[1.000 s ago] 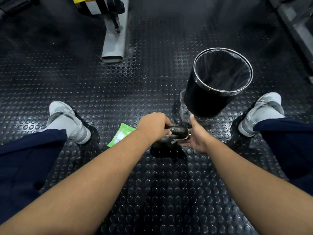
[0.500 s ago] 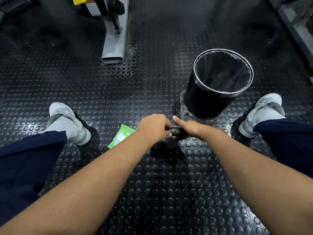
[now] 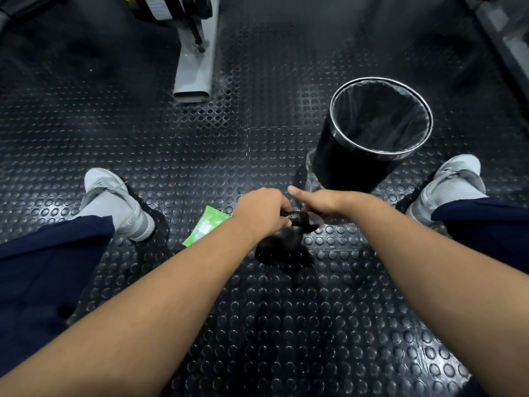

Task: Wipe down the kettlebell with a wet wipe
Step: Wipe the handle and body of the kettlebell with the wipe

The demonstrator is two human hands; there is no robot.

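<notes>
A small black kettlebell (image 3: 282,242) stands on the studded rubber floor between my feet. My left hand (image 3: 260,210) is closed around the left end of its handle (image 3: 297,218). My right hand (image 3: 320,203) lies over the right end of the handle, palm down, index finger stretched toward the left hand. A bit of white wet wipe (image 3: 315,223) peeks out under that hand, pressed against the handle. Most of the kettlebell body is hidden by my left wrist.
A green wet-wipe pack (image 3: 204,228) lies on the floor just left of the kettlebell. A black bin (image 3: 355,164) with a liner stands right behind it. My grey shoes (image 3: 114,202) flank the spot. A grey machine foot (image 3: 194,67) reaches in from the back.
My right hand turned from gripping the handle's end with thumb up to lying flat over it, sliding the wipe leftward along the handle. My left hand kept its hold.
</notes>
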